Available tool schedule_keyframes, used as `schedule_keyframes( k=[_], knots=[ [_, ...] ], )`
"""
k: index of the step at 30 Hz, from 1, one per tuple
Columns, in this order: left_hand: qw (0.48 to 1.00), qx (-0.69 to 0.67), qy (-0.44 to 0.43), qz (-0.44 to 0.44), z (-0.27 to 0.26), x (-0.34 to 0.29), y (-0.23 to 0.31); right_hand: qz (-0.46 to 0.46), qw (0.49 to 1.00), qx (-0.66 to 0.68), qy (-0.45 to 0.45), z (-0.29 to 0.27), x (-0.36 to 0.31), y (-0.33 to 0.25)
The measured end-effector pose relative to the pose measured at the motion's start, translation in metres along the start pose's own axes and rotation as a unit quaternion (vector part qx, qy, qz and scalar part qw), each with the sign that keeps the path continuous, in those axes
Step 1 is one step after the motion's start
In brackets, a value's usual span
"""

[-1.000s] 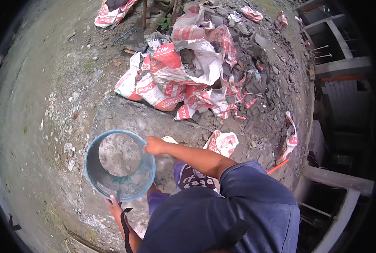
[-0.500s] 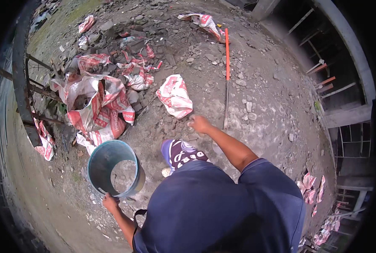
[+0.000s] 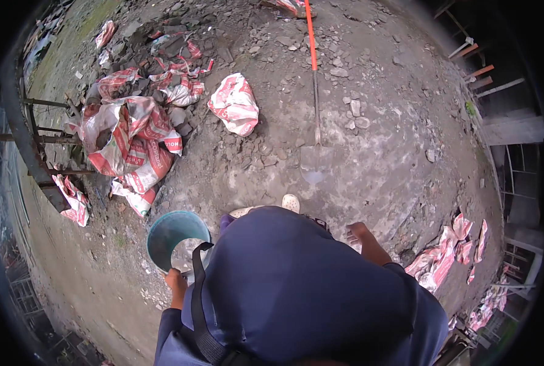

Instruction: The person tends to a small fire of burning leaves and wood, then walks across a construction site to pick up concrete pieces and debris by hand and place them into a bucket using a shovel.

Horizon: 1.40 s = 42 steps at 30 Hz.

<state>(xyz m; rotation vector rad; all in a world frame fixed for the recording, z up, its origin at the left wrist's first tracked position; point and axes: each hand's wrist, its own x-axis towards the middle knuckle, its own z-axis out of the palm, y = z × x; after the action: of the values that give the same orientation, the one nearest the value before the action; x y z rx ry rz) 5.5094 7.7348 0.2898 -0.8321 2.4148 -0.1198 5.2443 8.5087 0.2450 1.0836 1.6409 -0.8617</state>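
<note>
At the lower left, my left hand (image 3: 175, 283) is closed on the near rim of a teal bucket (image 3: 162, 241), which hangs beside my left leg. A pale grey patch shows inside the bucket; whether it is the bottom or some contents I cannot tell. My right hand (image 3: 360, 233) holds nothing, its fingers stretched out low by my right side. Ahead of my feet a shovel lies on the ground, its grey blade (image 3: 316, 163) toward me and its orange handle (image 3: 311, 38) pointing away. One cream clog (image 3: 291, 202) shows past my body.
A heap of torn red and white sacks (image 3: 134, 140) with rubble lies at the left, beside a metal frame (image 3: 25, 122). Another crumpled sack (image 3: 235, 105) sits ahead. More sack pieces (image 3: 434, 259) lie at the right, near a concrete structure (image 3: 515, 130). Loose stones (image 3: 355, 108) dot the dirt.
I have moved and turned somewhat, so the sacks and shovel shift in view and the blade now shows. My right hand has dropped back to my side; the bucket has come nearer my body.
</note>
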Motion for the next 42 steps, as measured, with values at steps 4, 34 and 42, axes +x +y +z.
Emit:
schedule_keyframes(
  k=[4, 34, 42],
  knots=[
    [0.991, 0.038, -0.117, -0.057, -0.045, -0.036, 0.040, -0.156, 0.986, 0.033, -0.043, -0.025, 0.030, -0.032],
    [0.544, -0.806, -0.156, 0.174, -0.556, 0.299, 0.587, -0.663, 0.690, -0.244, -0.156, 0.075, -0.219, -0.690],
    [0.669, -0.722, -0.135, 0.118, -0.563, 0.450, 0.749, -0.630, 0.775, -0.035, -0.035, -0.137, -0.030, -0.997]
  ],
)
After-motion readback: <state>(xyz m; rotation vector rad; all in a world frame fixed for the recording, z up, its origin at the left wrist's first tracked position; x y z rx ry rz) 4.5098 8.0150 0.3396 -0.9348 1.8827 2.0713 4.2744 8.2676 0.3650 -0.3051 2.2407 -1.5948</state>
